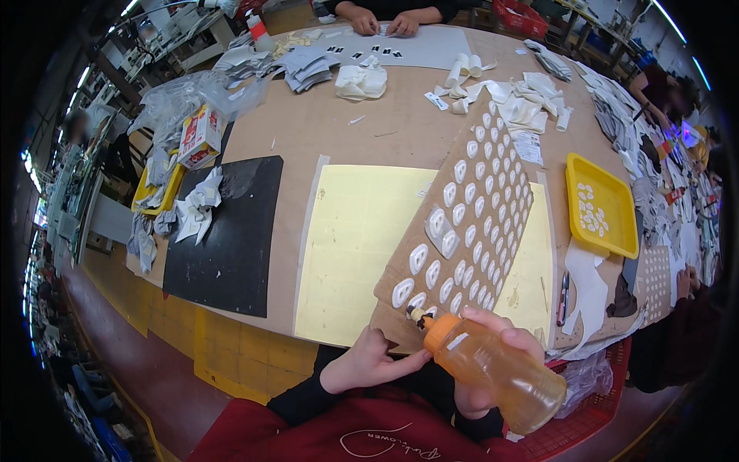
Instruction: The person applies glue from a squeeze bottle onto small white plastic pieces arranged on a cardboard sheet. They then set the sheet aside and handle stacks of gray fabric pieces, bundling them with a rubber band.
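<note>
Hands (431,358) — two — one orange bottle (493,368)

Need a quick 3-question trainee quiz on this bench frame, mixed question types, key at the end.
1. True or false: the right hand holds an orange squeeze bottle with its nozzle aimed at the cardboard sheet.
2. What does the yellow tray at the right contain? A) small white pieces B) scissors C) nothing
3. Fill in: the left hand rests at the near edge of the ____ sheet.

Key: 1 true; 2 A; 3 cardboard. The cardboard sheet carries rows of white oval pieces and lies over a pale yellow mat.
</note>
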{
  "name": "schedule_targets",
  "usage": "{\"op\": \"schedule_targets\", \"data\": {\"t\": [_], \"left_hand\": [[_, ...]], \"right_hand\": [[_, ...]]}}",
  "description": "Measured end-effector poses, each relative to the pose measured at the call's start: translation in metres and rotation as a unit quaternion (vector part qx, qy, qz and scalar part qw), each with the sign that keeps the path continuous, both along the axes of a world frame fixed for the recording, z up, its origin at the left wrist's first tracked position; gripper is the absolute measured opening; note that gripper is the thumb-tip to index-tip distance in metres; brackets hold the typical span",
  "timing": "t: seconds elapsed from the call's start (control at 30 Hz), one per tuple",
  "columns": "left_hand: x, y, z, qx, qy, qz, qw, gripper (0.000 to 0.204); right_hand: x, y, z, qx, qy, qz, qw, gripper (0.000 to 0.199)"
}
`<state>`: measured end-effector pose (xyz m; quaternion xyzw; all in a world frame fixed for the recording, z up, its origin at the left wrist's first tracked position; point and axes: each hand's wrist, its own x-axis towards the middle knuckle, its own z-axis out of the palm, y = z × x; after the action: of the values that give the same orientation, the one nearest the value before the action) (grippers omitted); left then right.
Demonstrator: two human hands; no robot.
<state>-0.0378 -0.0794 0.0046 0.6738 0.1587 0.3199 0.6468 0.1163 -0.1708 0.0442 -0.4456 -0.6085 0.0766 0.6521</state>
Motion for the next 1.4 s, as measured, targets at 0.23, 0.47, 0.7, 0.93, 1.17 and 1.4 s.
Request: {"op": "schedule_targets", "data": {"t": [0.23,0.47,0.7,0.93,1.17,1.4], "left_hand": [[-0.004,0.000,-0.006,-0.012,0.028,-0.003,1.000,0.030],[-0.008,0.001,-0.008,0.003,0.060,-0.024,0.998,0.033],[-0.008,0.003,-0.009,0.030,0.082,-0.038,0.995,0.041],[-0.005,0.000,-0.010,0.051,0.082,-0.016,0.995,0.040],[-0.004,0.002,-0.004,0.044,0.083,-0.034,0.995,0.034],[-0.003,0.002,-0.003,0.057,0.068,-0.028,0.996,0.038]], "right_hand": [[-0.010,0.003,0.001,0.014,0.080,-0.009,0.997,0.075],[-0.008,-0.011,0.009,-0.050,0.160,0.024,0.986,0.071],[-0.020,-0.003,0.008,0.025,0.483,0.036,0.874,0.073],[-0.013,0.004,0.007,-0.021,0.564,0.028,0.825,0.077],[-0.023,0.024,0.002,-0.063,0.403,-0.152,0.900,0.076],[-0.025,0.024,0.008,-0.071,0.393,-0.131,0.907,0.073]]}}
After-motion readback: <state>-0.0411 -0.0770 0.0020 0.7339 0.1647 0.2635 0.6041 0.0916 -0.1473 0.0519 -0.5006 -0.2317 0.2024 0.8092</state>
